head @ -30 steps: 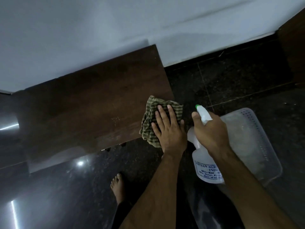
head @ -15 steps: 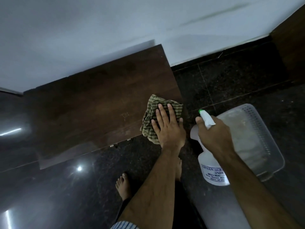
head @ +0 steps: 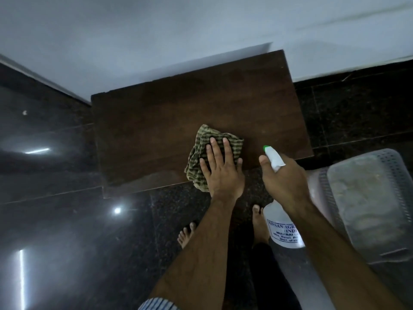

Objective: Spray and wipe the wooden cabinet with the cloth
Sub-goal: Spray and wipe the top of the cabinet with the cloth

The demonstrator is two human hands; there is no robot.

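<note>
The dark wooden cabinet point(head: 156, 121) stands against the white wall, seen from above. A green checked cloth point(head: 201, 151) lies bunched on its top near the front edge. My left hand point(head: 221, 171) presses flat on the cloth with straight fingers. To its right, my right hand point(head: 283, 180) grips a white spray bottle point(head: 281, 229) by the neck; its green-tipped nozzle point(head: 267, 148) points over the cabinet's front right part.
A translucent plastic basket point(head: 368, 198) sits on the dark glossy floor point(head: 67, 242) to the right of the cabinet. My bare feet point(head: 186, 233) stand just in front of the cabinet. The white wall point(head: 178, 30) runs behind.
The view has shifted so the cabinet sits more to the centre. My left hand and the cloth have slid left from the right edge toward the middle. The bottle stays in my right hand.
</note>
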